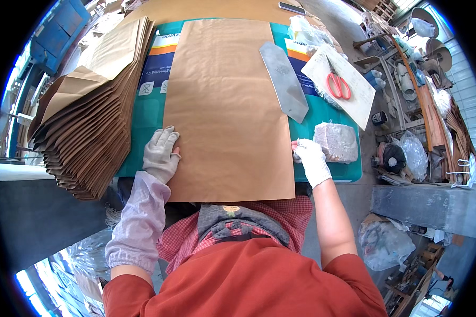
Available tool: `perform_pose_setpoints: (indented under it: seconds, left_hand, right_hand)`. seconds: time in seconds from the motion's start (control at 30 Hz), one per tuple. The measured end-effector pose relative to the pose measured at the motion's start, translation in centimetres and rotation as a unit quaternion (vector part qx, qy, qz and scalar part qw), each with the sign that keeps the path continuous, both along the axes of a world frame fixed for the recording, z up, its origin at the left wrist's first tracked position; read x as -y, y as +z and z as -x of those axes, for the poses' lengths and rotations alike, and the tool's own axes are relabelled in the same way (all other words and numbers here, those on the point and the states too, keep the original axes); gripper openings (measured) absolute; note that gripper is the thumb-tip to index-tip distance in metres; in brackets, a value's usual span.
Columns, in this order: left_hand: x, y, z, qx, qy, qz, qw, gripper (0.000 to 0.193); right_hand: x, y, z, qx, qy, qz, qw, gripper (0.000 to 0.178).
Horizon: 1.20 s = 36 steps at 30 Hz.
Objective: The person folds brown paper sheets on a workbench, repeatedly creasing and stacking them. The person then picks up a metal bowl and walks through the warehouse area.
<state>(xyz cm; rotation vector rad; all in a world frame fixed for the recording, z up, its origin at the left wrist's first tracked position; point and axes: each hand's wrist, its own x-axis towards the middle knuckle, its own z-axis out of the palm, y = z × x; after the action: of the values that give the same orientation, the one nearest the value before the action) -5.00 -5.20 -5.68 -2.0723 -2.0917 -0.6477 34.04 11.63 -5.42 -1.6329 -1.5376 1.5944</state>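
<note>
Has a long rectangular sheet of smooth brown kraft paper (227,111) lying flat in the middle of a teal-green worktop (149,119), with the lower end jutting past the near rim toward the lap. Rests the left hand (162,153), in an off-white fabric glove, over the sheet's left edge — unclenched, fingers extended and loosely together. Holds the right hand (311,161), in a white glove with bare fingertips showing, just beside the right edge, fingers curled — cannot tell whether pinching the paper or free of it. Has just beyond that hand a whitish block wrapped in clear plastic (336,142). Overlapping the sheet's upper right edge, an elongated grey metal plate with angled ends (284,79). Farther right, a flat white board (360,100) bearing red-handled scissors (333,75). Off to the left, a thick fanned stack of brown paper (90,132). Wears a pale lilac sleeve cover (142,214) on the left forearm.
</note>
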Motion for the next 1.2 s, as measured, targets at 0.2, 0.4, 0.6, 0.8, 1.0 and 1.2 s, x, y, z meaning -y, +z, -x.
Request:
perform_pose_setpoints:
  seconds: [0.2, 0.4, 0.6, 0.8, 1.0, 1.2]
  left_hand:
    - [0.6, 1.2, 1.8, 0.052, -0.041, 0.053, 0.996, 0.042]
    - [1.4, 6.1, 3.3, -0.020, -0.086, 0.203, 0.975, 0.049]
    - [-0.4, 2.1, 4.8, 0.417, 0.199, 0.217, 0.860, 0.022]
    - [-1.9, 0.3, 0.8, 0.091, 0.325, 0.191, 0.922, 0.026]
    - [-2.3, -1.0, 1.5, 0.039, 0.285, 0.191, 0.939, 0.023]
    - [-3.0, 0.3, 1.3, 0.062, 0.317, 0.236, 0.916, 0.023]
  right_hand:
    - [2.5, -0.6, 2.0, -0.143, 0.010, -0.341, 0.929, 0.047]
    - [0.4, -0.9, 0.5, 0.130, 0.315, -0.551, 0.761, 0.014]
    - [-2.0, 1.0, 2.6, 0.196, 0.166, -0.228, 0.939, 0.033]
    - [-0.7, -1.6, 4.6, 0.338, 0.075, -0.334, 0.877, 0.034]
    - [0.3, -2.8, 5.0, 0.409, 0.095, -0.407, 0.811, 0.027]
    - [0.0, -1.4, 6.3, 0.391, 0.131, -0.582, 0.700, 0.052]
